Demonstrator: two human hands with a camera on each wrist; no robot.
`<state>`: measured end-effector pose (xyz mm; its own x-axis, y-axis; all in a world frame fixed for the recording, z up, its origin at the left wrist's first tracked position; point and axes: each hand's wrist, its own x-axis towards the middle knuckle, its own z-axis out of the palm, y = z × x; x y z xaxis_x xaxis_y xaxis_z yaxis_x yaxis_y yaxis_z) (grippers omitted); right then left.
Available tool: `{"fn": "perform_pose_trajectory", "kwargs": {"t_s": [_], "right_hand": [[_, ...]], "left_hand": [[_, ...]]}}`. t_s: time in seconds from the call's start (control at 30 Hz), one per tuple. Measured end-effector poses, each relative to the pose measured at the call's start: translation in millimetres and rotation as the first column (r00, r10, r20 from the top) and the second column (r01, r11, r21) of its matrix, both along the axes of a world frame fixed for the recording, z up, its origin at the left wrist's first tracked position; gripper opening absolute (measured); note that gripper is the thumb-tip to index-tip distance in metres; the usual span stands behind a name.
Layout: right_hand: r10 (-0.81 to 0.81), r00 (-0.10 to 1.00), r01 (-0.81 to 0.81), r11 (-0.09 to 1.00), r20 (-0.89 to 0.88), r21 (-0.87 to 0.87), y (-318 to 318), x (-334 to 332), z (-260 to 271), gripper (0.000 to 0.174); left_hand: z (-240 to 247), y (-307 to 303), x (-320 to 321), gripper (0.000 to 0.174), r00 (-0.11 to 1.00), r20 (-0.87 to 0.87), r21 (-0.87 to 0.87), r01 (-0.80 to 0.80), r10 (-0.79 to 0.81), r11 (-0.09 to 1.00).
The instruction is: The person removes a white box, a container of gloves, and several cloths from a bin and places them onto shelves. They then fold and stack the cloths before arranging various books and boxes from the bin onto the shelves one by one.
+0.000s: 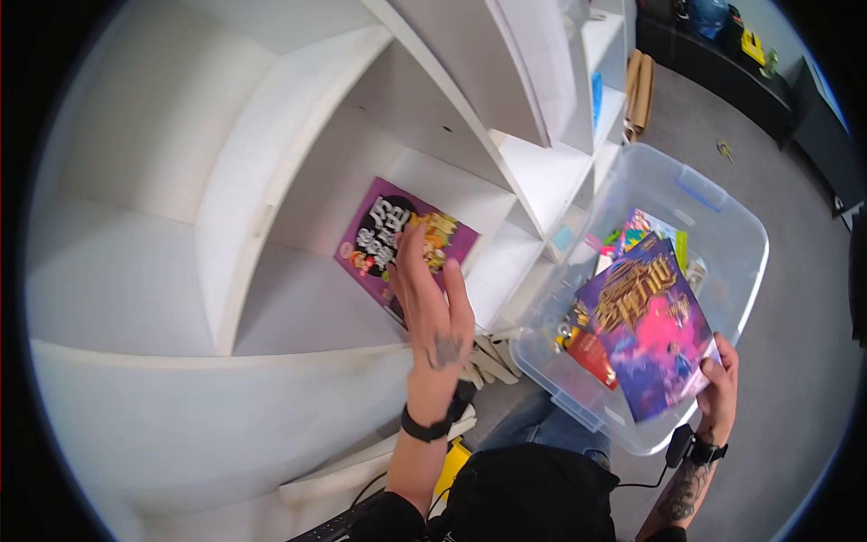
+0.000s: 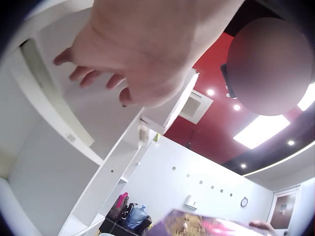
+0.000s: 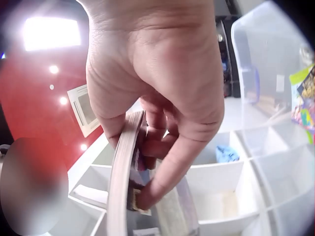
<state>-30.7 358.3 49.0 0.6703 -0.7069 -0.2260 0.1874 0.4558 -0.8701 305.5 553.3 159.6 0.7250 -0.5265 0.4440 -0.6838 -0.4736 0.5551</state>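
A purple book point(image 1: 375, 239) with white lettering on a black patch lies in a compartment of the white shelf. Over its lower right part is my left hand point(image 1: 432, 303), fingers extended, nothing held; the left wrist view shows the same hand point(image 2: 133, 59) with its fingers spread. My right hand point(image 1: 720, 379) grips the corner of a purple and pink book point(image 1: 655, 330) with gold lettering, held above the clear plastic bin. In the right wrist view the thumb and fingers pinch that book point(image 3: 120, 182) from both sides, its page edges facing the camera.
The clear bin point(image 1: 754, 262) contains more colourful books point(image 1: 591, 357) under the held one. White shelf dividers point(image 1: 298, 172) curve around the left side. Cardboard rolls point(image 1: 639, 95) stand behind the bin, and a dark bench point(image 1: 722, 72) is at the back.
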Motion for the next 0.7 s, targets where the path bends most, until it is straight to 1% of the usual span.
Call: {"fn": "perform_pose_trajectory", "kwargs": {"t_s": [0.03,0.1,0.13,0.2,0.27,0.3,0.33,0.37,0.4,0.47,0.5,0.6,0.63,0.7], "right_hand": [[-0.01,0.999,0.011,1.0,0.048,-0.021,4,10,5,0.048],[0.114,0.982,-0.118,0.993,0.148,0.016,13,34,15,0.043],[0.175,0.965,-0.184,0.983,0.195,0.029,20,48,23,0.04],[0.217,0.952,-0.223,0.975,0.216,0.002,40,94,44,0.035],[0.318,0.913,-0.336,0.942,0.256,0.026,53,132,53,0.025],[0.35,0.904,-0.367,0.93,0.247,0.021,58,150,52,0.023],[0.382,0.893,-0.397,0.918,0.237,0.015,62,168,51,0.02],[0.41,0.882,-0.423,0.906,0.233,0.007,65,184,51,0.023],[0.406,0.881,-0.433,0.899,0.244,0.067,68,199,55,0.025],[0.396,0.88,-0.45,0.872,0.262,0.194,73,222,60,0.028],[0.398,0.881,-0.454,0.862,0.255,0.226,72,226,53,0.038],[0.357,0.897,-0.429,0.845,0.261,0.318,72,232,46,0.05],[0.369,0.902,-0.422,0.864,0.224,0.276,72,229,50,0.06],[0.403,0.894,-0.442,0.865,0.197,0.236,62,215,45,0.063]], "left_hand": [[11,3,-8,0.042,0.996,0.075,-0.045,0.045,-0.042,0.998],[34,9,-32,0.038,0.968,0.22,-0.116,0.145,-0.117,0.983],[44,13,-47,0.038,0.967,0.21,-0.119,0.17,-0.143,0.978],[56,20,-67,0.038,0.962,0.191,-0.131,0.223,-0.196,0.966],[60,26,-69,0.04,0.933,0.201,-0.003,0.304,-0.297,0.953],[62,28,-68,0.041,0.916,0.199,0.062,0.342,-0.347,0.938],[60,27,-66,0.042,0.919,0.17,0.087,0.346,-0.356,0.934],[51,22,-61,0.043,0.92,0.141,0.111,0.351,-0.365,0.93],[41,17,-57,0.045,0.921,0.11,0.137,0.357,-0.373,0.924],[24,12,-53,0.049,0.961,0.039,0.211,0.261,-0.275,0.942],[20,9,-55,0.051,0.975,0.01,0.254,0.211,-0.221,0.944],[6,9,-37,0.054,0.971,0.172,0.421,0.079,-0.165,0.904],[4,8,-30,0.055,0.972,0.178,0.427,0.063,-0.152,0.902],[0,7,-16,0.055,0.978,0.169,0.407,0.045,-0.124,0.912]]}}
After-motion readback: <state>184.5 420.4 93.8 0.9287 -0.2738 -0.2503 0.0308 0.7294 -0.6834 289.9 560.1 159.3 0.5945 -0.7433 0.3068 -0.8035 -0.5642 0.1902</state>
